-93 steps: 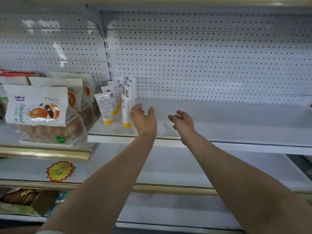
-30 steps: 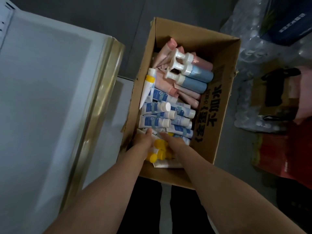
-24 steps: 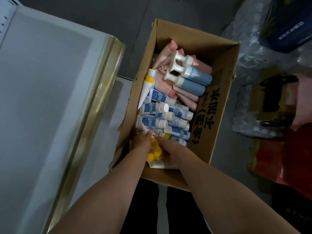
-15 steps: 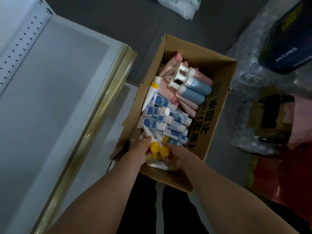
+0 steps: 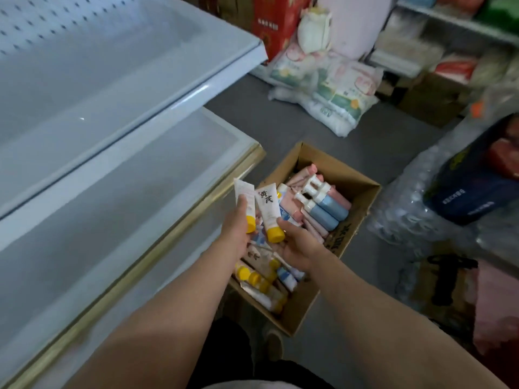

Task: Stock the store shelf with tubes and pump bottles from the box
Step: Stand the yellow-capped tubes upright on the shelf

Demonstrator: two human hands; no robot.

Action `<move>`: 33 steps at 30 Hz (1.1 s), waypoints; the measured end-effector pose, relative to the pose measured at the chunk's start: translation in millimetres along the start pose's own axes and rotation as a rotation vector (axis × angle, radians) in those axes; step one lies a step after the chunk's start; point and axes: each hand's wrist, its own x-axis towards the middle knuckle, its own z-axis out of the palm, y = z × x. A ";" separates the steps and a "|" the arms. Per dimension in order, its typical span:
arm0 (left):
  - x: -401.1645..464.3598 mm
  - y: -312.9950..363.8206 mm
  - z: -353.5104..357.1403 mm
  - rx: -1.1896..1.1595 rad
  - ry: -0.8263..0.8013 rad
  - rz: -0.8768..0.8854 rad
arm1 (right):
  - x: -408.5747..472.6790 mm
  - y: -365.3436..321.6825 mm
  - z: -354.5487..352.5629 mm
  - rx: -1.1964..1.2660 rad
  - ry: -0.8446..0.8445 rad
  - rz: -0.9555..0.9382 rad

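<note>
Shelf point(image 5: 118, 153) lay left, white with a gold edge; bagged goods point(image 5: 331, 91) far, wrapped bottles point(image 5: 415, 209) right. Cardboard box point(image 5: 348, 237) sat on the floor, pump bottles point(image 5: 323, 206) at its far end. Half a second earlier both hands were down in the box; now raised. Left hand point(image 5: 238, 228) gripped one yellow-capped tube point(image 5: 245, 204), right hand point(image 5: 295, 245) held another point(image 5: 268, 211); its black characters were unreadable.

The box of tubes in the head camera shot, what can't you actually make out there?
- Box bottom, head view: buried under tubes and pump bottles.
- Tube in left hand: print blurred; fingers cover its lower part.
- Tube on right hand: large characters show, small print too fine.
- Box's near-left wall: hidden behind both hands and forearms.
- Tube count: overlapping, uncountable.
</note>
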 end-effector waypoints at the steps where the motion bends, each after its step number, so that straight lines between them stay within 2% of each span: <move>1: -6.9 9.1 0.3 0.009 -0.030 0.046 | -2.3 -6.2 7.2 -0.018 -0.042 -0.022; 6: -53.8 66.2 -6.2 -0.005 -0.031 0.290 | -17.3 -34.9 54.3 -0.090 -0.354 -0.121; 10: -82.9 109.1 -18.3 -0.032 -0.027 0.425 | -27.8 -58.7 102.3 -0.301 -0.515 -0.210; 16: -116.9 155.9 -41.2 -0.073 0.041 0.566 | -47.9 -72.1 170.9 -0.447 -0.523 -0.245; 19: -130.6 168.7 -54.6 -0.134 0.055 0.612 | -53.4 -71.2 197.5 -0.563 -0.486 -0.336; 26: -161.3 181.8 -110.7 -0.267 0.118 0.675 | -61.0 -43.8 260.7 -0.698 -0.462 -0.403; 33: -188.0 198.9 -192.9 -0.333 0.305 0.699 | -49.0 7.5 331.6 -0.683 -0.607 -0.369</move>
